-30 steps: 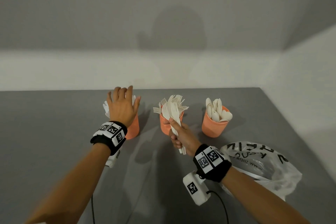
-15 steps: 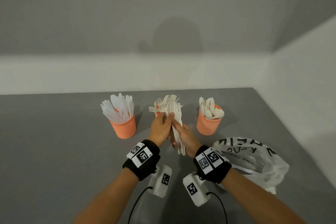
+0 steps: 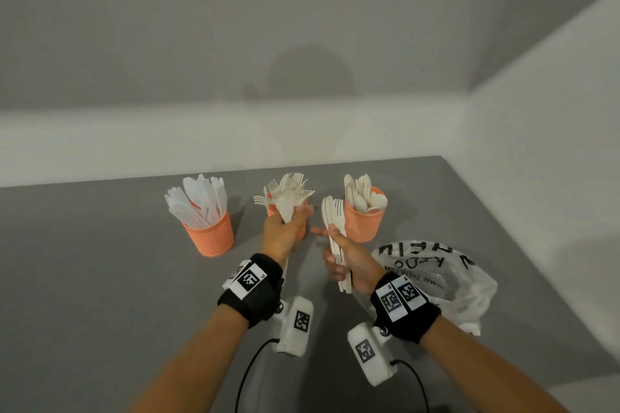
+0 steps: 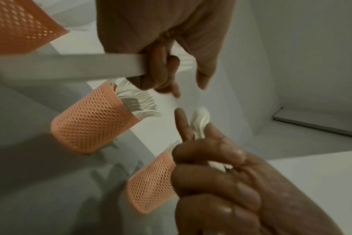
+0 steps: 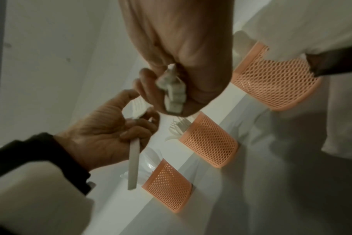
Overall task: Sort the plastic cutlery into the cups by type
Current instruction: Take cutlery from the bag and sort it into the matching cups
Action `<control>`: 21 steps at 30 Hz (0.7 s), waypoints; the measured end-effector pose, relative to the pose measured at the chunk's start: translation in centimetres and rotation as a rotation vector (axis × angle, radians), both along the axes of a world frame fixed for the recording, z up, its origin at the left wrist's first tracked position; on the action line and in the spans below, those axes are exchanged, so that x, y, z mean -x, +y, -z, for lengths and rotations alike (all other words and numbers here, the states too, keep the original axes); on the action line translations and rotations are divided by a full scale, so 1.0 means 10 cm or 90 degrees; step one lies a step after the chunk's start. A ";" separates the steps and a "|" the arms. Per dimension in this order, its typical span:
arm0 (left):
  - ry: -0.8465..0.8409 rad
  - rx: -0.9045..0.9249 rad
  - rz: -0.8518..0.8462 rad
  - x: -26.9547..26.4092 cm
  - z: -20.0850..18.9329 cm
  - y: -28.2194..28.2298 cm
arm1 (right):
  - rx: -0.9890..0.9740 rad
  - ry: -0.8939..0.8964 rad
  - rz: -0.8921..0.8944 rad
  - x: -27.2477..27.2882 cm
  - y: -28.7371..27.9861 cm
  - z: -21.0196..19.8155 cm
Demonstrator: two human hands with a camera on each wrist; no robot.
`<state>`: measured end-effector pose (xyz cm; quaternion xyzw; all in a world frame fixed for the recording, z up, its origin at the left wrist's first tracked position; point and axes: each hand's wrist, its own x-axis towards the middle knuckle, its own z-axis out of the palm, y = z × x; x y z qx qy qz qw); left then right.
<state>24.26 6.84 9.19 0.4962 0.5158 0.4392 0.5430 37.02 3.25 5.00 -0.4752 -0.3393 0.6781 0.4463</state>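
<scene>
Three orange mesh cups stand in a row: the knife cup (image 3: pixel 208 235) on the left, the fork cup (image 3: pixel 272 208) in the middle, the spoon cup (image 3: pixel 364 224) on the right. My left hand (image 3: pixel 295 216) grips one white cutlery piece (image 4: pixel 70 66) by its handle, just in front of the fork cup and partly hiding it. The piece's head blends in with the forks behind it. My right hand (image 3: pixel 330 240) holds an upright bundle of white cutlery (image 3: pixel 333 218) between the fork cup and the spoon cup, fork tines showing at its top. The bundle's handle ends (image 5: pixel 174 95) stick out below the fist.
A crumpled clear plastic bag (image 3: pixel 436 275) with black lettering lies on the grey table (image 3: pixel 100 278) right of my right wrist. White walls close the table at the back and right. Camera cables trail from both wrists toward the near edge.
My left hand came over from the knife cup to the bundle, took one piece, and has now drawn it left in front of the fork cup. The hands have parted.
</scene>
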 end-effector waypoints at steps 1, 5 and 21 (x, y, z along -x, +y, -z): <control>0.005 0.018 0.051 -0.03 0.01 -0.04 | 0.005 0.014 -0.016 -0.01 -0.01 -0.01; -0.013 0.039 0.133 -0.10 0.08 -0.08 | 0.021 0.077 -0.043 -0.02 -0.07 -0.07; 0.118 -0.172 -0.014 -0.21 0.18 -0.14 | -0.268 -0.483 0.135 -0.08 -0.16 0.11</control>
